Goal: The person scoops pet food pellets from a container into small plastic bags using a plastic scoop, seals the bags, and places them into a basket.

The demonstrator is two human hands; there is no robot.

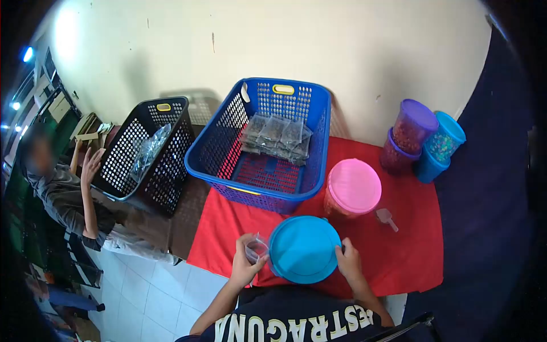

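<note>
A round tub with a blue lid (303, 249) stands at the near edge of the red-clothed table, just in front of me. My left hand (246, 263) is curled around a clear plastic bag (257, 248) beside the tub's left side. The bag's contents, if any, I cannot make out. Thumb and fingers of my right hand (348, 261) grip the right rim of the blue lid, which appears seated on the tub. Behind it stands a pink-lidded tub (354, 187) with reddish contents. A small clear scoop (386, 218) lies to the right.
A blue basket (259, 196) holding several filled clear packets (279, 135) stands at the back. Left of it is a black basket (181, 142) with clear plastic bags. Stacked purple (417, 115) and blue (445, 142) containers stand back right. Another person (68, 194) is at far left.
</note>
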